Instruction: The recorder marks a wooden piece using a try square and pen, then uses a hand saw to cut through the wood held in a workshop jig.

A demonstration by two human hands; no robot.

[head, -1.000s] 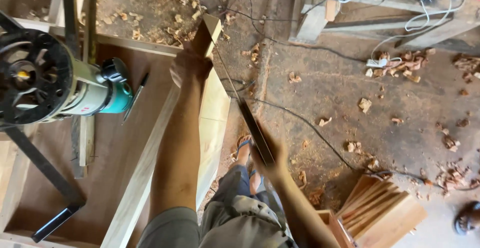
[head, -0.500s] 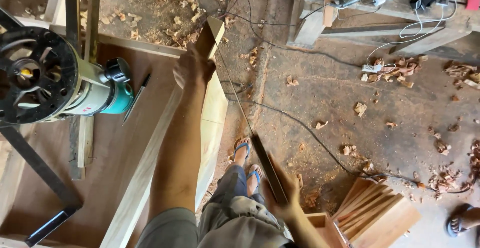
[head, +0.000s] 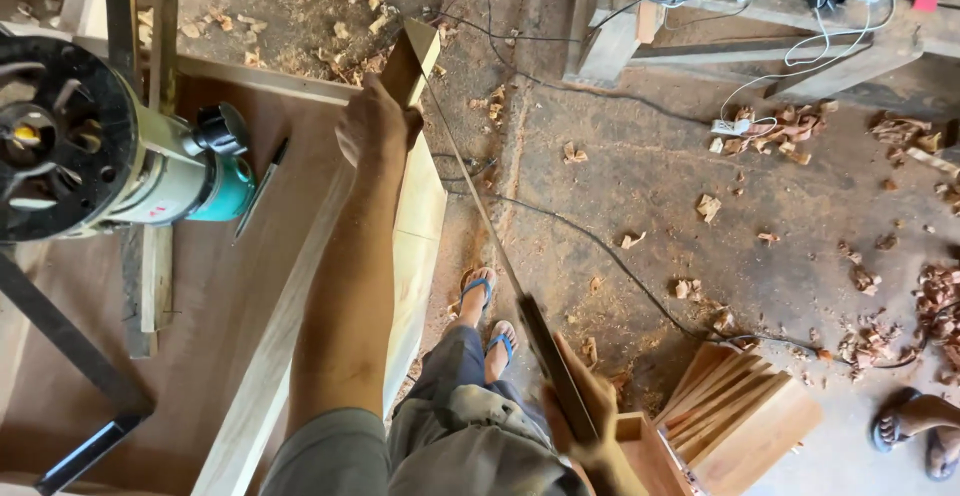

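Grey-green shorts [head: 470, 436], blue flip-flops [head: 490, 311] (arms bare)

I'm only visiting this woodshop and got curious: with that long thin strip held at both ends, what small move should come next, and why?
Probably lower the long strip onto the workbench. The left hand grips its far end, the right hand its near end, and it hangs in the air beside the bench's edge, unsupported in between.

A bare dirt floor [head: 650, 186] is strewn with wood shavings [head: 770, 126] and crossed by a black cable [head: 600, 246]. A wooden bench [head: 760, 26] is seen at the top, a stack of boards [head: 745, 421] lower right, all lit by daylight.
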